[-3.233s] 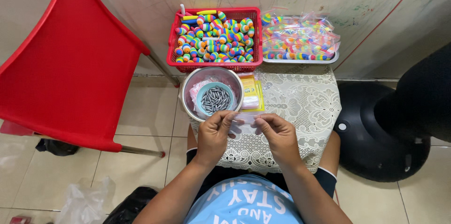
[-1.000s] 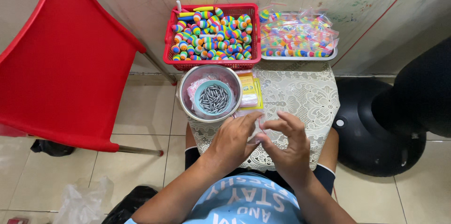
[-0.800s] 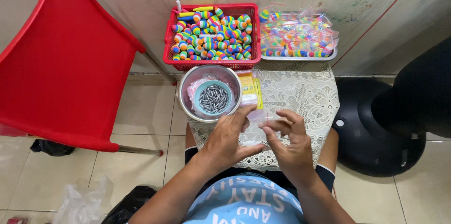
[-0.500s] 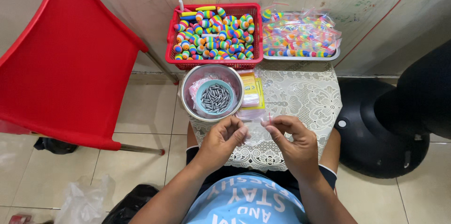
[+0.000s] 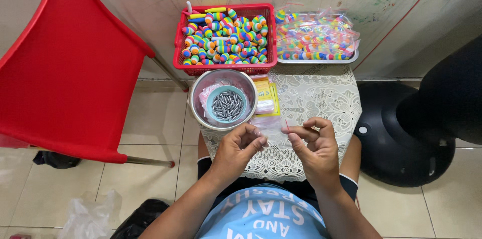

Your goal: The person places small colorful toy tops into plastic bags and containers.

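My left hand point(image 5: 240, 147) and my right hand point(image 5: 312, 146) hover close together over the near edge of a small table with a white lace cloth point(image 5: 321, 103). Between them lies a small clear plastic bag point(image 5: 267, 122), with the left fingertips touching it. My right hand pinches a thin red stick point(image 5: 286, 125) between thumb and forefinger. Just beyond my left hand stands a metal bowl point(image 5: 201, 88) that holds a small blue cup of grey metal sinkers point(image 5: 227, 106).
A red basket point(image 5: 224, 68) of rainbow-striped floats sits at the table's far edge, beside a white tray point(image 5: 317, 60) of bagged floats. Yellow packets point(image 5: 265, 92) lie by the bowl. A red plastic chair point(image 5: 65, 68) stands left, a black fan base point(image 5: 401, 138) right.
My hands stayed over the near table edge, working the clear bag between them. My right hand now holds the thin red stick upright beside the bag.
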